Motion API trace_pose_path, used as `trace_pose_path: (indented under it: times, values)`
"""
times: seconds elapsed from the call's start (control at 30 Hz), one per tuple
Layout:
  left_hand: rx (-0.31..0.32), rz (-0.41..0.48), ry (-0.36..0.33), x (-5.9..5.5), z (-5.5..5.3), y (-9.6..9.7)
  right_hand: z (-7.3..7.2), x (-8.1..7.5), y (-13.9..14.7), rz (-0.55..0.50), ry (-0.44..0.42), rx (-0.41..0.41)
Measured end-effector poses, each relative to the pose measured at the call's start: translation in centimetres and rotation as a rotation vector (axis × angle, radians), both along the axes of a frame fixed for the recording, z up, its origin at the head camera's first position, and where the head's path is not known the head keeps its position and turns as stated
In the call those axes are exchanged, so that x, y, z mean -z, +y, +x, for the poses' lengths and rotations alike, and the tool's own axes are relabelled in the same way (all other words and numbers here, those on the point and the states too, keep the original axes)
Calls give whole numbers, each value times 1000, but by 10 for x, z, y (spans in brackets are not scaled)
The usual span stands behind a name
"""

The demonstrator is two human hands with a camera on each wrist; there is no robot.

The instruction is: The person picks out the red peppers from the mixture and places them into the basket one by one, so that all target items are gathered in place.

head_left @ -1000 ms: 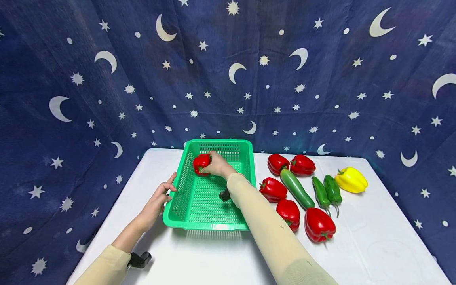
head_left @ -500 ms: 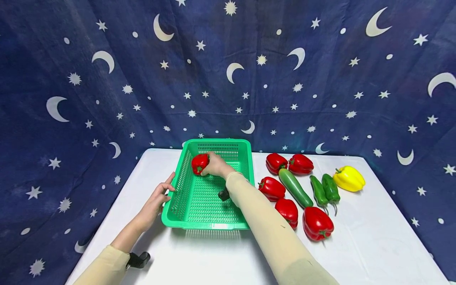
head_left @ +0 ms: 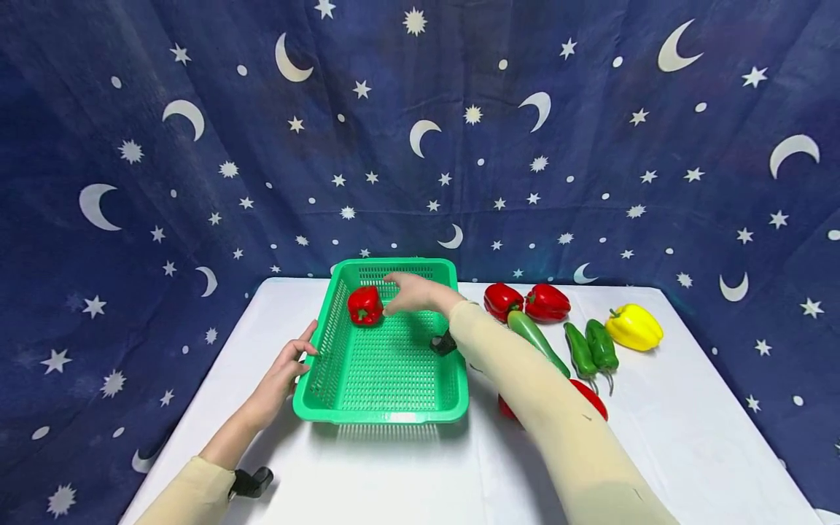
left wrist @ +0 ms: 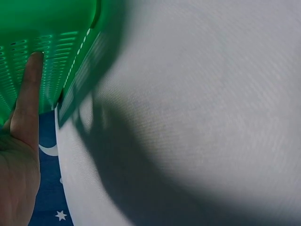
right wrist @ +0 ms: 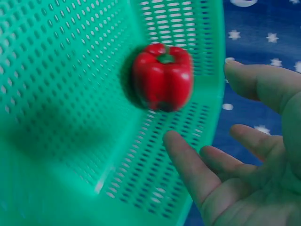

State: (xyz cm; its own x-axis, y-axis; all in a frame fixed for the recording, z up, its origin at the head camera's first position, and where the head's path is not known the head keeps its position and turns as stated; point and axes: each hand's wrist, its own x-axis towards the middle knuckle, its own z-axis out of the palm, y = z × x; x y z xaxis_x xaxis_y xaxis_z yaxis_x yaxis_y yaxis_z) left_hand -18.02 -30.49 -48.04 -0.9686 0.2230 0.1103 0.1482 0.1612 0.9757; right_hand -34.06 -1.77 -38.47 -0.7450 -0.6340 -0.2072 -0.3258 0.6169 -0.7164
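A red bell pepper [head_left: 364, 305] stands in the far left part of a green plastic basket [head_left: 380, 418], against its left wall. My right hand [head_left: 420, 293] hovers inside the basket just right of the pepper. In the right wrist view, a gap shows between that pepper [right wrist: 160, 87] and the spread fingers of the right hand [right wrist: 249, 183], which hold nothing. My left hand [head_left: 275, 388] rests at the basket's left side, fingertips at the rim. One straight finger of the left hand [left wrist: 27, 108] touches the perforated outer wall in the left wrist view.
Right of the basket lie red bell peppers [head_left: 547, 302], a cucumber-like green vegetable [head_left: 533, 337], two green chili peppers [head_left: 581, 351] and a yellow bell pepper [head_left: 634, 327]. My right forearm partly covers some peppers. A dark blue star-and-moon cloth [head_left: 380, 146] hangs behind the white table.
My right hand has let go of the red bell pepper and drawn back to the right, its fingers spread. The pepper stays in the basket. My left hand stays at the basket's side.
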Motion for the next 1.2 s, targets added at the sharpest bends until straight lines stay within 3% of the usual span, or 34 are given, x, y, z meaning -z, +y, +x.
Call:
trace_pose_path:
  times: [0.2, 0.33, 0.63, 0.97, 1.2]
  values:
    - [-4, 2, 10, 2, 2, 0, 15, -32, 43, -76, 81, -16]
    - [-6, 7, 0, 5, 3, -1, 25, -45, 69, -111, 163, -20]
    - [-9, -7, 20, 3, 4, 0, 54, -64, 123, -156, 265, 94]
    - [-15, -3, 16, 4, 1, 0, 72, -54, 185, -180, 313, 199]
    - [-10, -4, 13, 1, 0, 1, 77, -42, 218, -146, 279, 284]
